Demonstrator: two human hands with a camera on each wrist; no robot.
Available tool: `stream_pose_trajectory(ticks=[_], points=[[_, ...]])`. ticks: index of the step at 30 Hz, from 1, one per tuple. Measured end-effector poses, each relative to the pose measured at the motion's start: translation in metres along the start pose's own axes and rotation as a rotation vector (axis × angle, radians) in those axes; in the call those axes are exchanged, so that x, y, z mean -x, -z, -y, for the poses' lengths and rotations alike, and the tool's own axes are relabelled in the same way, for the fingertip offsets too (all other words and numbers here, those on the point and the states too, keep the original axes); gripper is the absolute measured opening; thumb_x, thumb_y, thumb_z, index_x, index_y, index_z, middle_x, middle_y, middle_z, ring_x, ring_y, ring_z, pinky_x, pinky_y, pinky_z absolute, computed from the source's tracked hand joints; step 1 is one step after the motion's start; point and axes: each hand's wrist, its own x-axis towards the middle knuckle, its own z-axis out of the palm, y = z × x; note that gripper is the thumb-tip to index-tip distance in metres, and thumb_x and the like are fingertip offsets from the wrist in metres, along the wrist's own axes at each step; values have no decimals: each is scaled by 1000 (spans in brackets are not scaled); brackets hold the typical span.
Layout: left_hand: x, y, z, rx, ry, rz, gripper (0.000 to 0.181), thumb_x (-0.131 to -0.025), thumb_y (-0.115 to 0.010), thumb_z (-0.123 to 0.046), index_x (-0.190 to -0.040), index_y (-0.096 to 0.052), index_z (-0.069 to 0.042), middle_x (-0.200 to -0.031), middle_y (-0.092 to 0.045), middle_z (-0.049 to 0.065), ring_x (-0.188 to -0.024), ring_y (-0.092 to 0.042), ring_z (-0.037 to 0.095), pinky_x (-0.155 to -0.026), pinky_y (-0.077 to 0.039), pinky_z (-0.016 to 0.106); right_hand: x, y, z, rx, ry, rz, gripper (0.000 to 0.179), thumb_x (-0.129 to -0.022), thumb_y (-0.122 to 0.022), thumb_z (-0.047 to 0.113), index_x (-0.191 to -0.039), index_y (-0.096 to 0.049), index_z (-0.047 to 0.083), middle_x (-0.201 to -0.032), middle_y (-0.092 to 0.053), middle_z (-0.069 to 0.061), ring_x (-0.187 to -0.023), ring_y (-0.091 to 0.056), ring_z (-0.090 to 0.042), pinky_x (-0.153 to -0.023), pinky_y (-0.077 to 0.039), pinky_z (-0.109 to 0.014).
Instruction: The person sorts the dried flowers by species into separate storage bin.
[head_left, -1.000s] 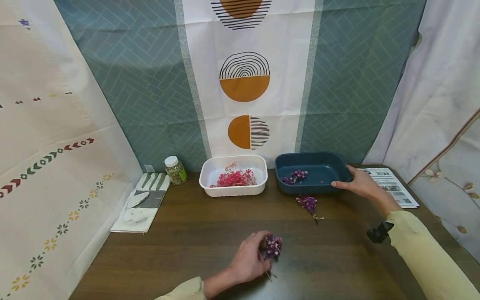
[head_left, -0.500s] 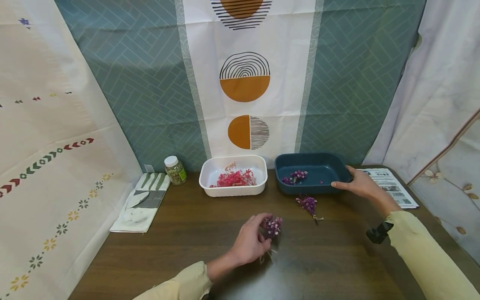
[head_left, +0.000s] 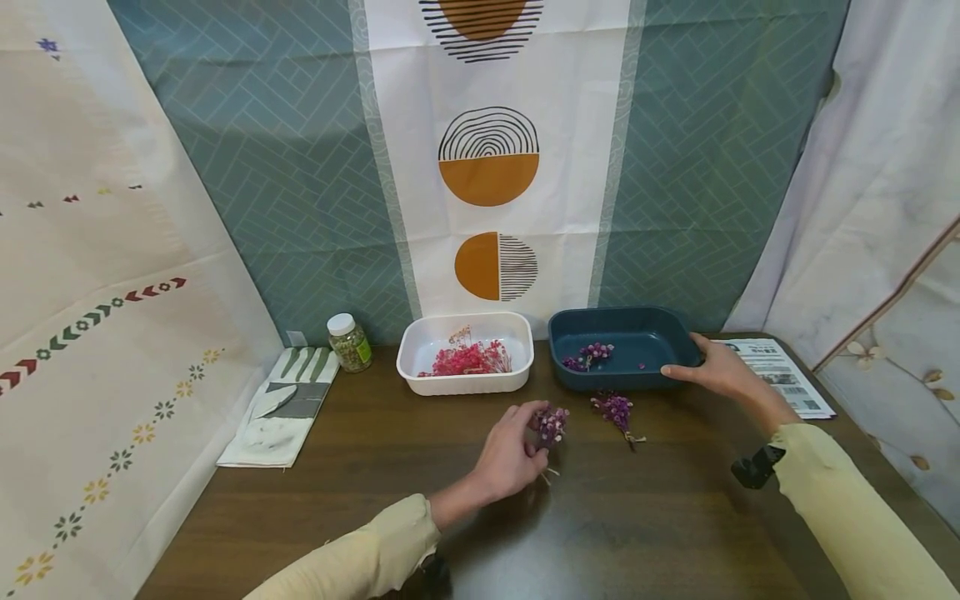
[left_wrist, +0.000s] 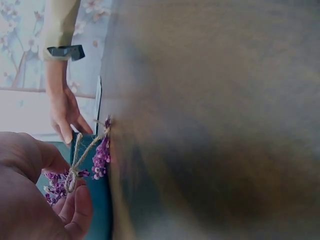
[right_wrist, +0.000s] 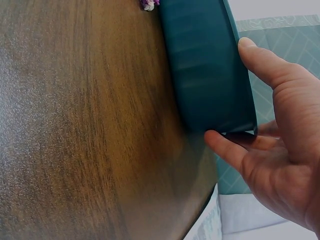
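Observation:
My left hand (head_left: 504,457) pinches a small bunch of dried purple flowers (head_left: 553,423) over the table, in front of the two trays. In the left wrist view, twine (left_wrist: 73,174) is knotted round its stems. At the right end of the dark blue tray (head_left: 626,380), my right hand (head_left: 722,368) grips the wall, its thumb (right_wrist: 248,44) at the rim and its fingers round the end. Inside that tray lie purple flower sprigs (head_left: 596,352) and a loose petal. A second tied purple bunch (head_left: 617,410) rests on the table just before it.
To the left of the blue tray stands a white tray (head_left: 468,384) with pink dried flowers (head_left: 472,358). Further left are a white-capped jar (head_left: 349,343) and a folded cloth (head_left: 266,437). A printed paper (head_left: 783,379) lies behind the right hand.
The left hand has carried its purple bunch away from the table's near side, up toward the trays. The right hand keeps its grip on the blue tray, which has stayed in place.

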Motion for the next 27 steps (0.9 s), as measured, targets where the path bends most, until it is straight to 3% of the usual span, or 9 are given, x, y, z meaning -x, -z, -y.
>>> stream_pose_trajectory(ticks=[8,12,20,27], points=[[-26,-2,0,-92,-106,-78,62,-77,-78,0,-134,-53,-2,-100,-60,12,-66,-58,7,-64,-48,20,-2,-1,-1,27,-22,4,106,-89,-69,54,-148,-19,-19,-139,-39,-45,-124,-43,-58,-97,-40,-68],[-42,-2,-4,-131,-119,-81,62,-79,-78,-3,-135,-52,-2,-100,-60,11,-73,-58,11,-64,-46,21,-2,-1,-2,26,-30,8,106,-89,-69,53,-148,-19,-20,-138,-38,-45,-124,-43,-58,-97,-40,-69],[-80,-6,-15,-179,-53,-20,63,-83,-76,-8,-140,-50,-7,-103,-59,9,-78,-55,11,-65,-46,18,-2,0,-1,30,-20,2,106,-89,-69,53,-148,-19,-20,-139,-37,-46,-125,-41,-59,-98,-39,-68],[-106,-13,-25,-218,10,16,63,-87,-75,-11,-144,-48,-14,-115,-58,9,-88,-59,17,-73,-52,25,-2,0,-1,33,-25,-2,107,-89,-69,53,-147,-19,-21,-140,-36,-46,-126,-41,-59,-98,-38,-68]])
